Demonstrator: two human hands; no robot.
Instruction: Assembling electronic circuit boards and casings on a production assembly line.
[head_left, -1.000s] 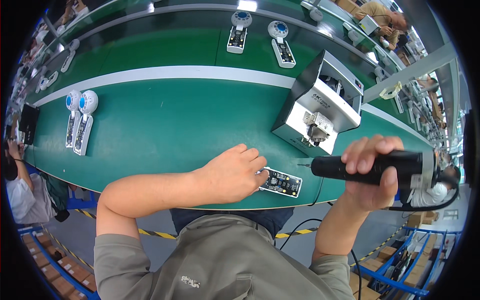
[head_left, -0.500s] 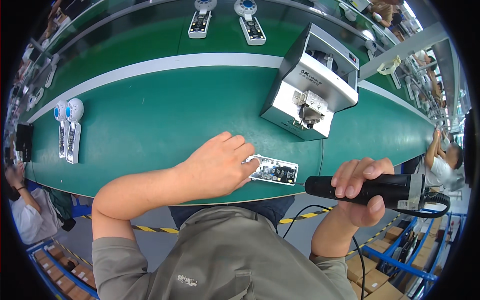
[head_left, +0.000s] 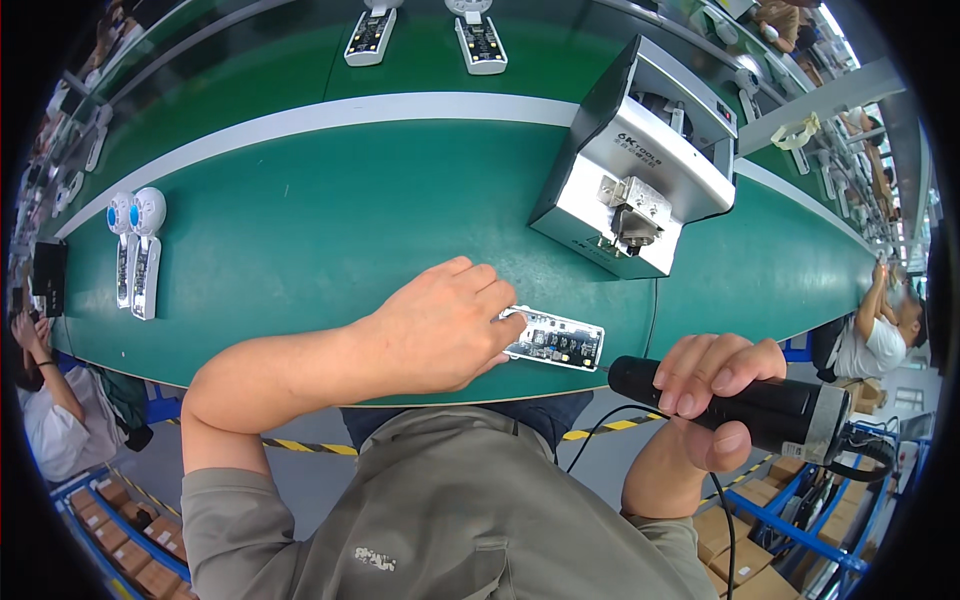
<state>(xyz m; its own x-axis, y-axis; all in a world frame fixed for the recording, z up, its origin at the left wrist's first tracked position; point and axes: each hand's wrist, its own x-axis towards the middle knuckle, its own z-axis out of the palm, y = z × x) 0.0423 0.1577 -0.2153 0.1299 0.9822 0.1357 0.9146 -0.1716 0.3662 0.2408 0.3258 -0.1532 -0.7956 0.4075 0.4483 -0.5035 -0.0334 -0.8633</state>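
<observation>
My left hand (head_left: 445,325) is closed on the left end of a white, open-cased handheld device (head_left: 555,340). Its circuit board faces up, and my fingers and palm cover the rest of it near the table's front edge. In my right hand (head_left: 715,390) is a black electric screwdriver (head_left: 770,410), held roughly level with its rear end a little lower. The thin bit points left and reaches the device's right end; whether it touches a screw is too small to tell. A black cord hangs from the rear of the screwdriver.
A silver and black screw-feeder-like machine (head_left: 640,165) stands behind the device on the green table (head_left: 330,220). Two similar white units (head_left: 146,255) lie at the left. Beyond a white rail (head_left: 400,107), more units (head_left: 481,45) lie on a green belt. Other people sit at both sides.
The screwdriver's rear end has dipped, while its bit stays by the device's right end. My left hand keeps its hold. The units on the far belt appear further left and higher in view.
</observation>
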